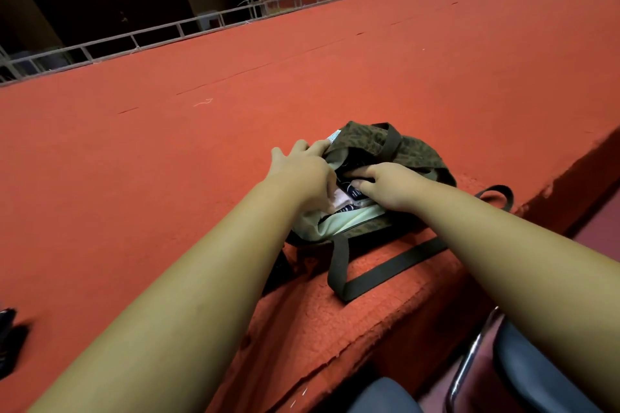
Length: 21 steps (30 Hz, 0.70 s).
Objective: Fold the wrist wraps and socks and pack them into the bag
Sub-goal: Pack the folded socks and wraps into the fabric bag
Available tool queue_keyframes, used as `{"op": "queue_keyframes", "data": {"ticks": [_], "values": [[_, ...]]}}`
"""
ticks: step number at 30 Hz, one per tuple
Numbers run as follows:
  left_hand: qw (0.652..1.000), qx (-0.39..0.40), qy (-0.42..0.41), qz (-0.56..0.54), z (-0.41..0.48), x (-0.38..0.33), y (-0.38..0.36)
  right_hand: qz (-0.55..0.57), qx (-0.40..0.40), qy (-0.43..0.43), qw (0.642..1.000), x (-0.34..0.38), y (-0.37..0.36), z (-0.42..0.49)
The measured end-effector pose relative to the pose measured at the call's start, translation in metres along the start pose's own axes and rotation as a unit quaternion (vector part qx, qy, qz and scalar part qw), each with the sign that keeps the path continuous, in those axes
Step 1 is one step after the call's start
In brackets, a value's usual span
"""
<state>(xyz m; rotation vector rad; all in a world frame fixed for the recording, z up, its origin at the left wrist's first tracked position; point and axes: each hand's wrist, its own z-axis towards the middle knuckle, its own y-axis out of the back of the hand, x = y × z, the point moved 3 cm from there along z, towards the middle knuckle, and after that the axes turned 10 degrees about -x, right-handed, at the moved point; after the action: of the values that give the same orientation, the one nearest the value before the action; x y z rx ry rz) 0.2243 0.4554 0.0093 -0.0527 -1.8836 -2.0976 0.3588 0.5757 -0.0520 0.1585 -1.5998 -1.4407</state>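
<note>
A dark green patterned bag [421,152] with a pale lining and black straps lies open on the red carpeted stage near its front edge. My left hand [303,173] grips the bag's left rim and holds the mouth open. My right hand [385,186] reaches into the opening, its fingers pressing on folded cloth [349,199] inside, pink, white and dark blue pieces. Which pieces are socks or wrist wraps cannot be told. The fingertips of both hands are partly hidden by the bag.
The red carpet [235,94] spreads wide to the left and behind the bag. A metal railing [167,32] runs along the far edge. A dark object [8,335] lies at the left edge. Chairs [536,372] stand below the stage front at lower right.
</note>
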Motion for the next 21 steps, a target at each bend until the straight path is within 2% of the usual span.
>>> {"op": "queue_keyframes", "data": {"ticks": [6, 15, 21], "values": [[0.998, 0.029, 0.018, -0.049, -0.003, 0.009, -0.009, -0.075, 0.024, -0.01, 0.997, 0.004, -0.016, 0.009], [0.984, 0.006, 0.072, -0.161, -0.018, 0.019, 0.001, -0.001, 0.011, -0.059, 0.998, 0.004, -0.013, -0.005], [0.975, -0.015, 0.094, -0.201, -0.024, 0.026, 0.021, 0.036, -0.055, -0.057, 0.996, 0.011, 0.018, -0.036]]}}
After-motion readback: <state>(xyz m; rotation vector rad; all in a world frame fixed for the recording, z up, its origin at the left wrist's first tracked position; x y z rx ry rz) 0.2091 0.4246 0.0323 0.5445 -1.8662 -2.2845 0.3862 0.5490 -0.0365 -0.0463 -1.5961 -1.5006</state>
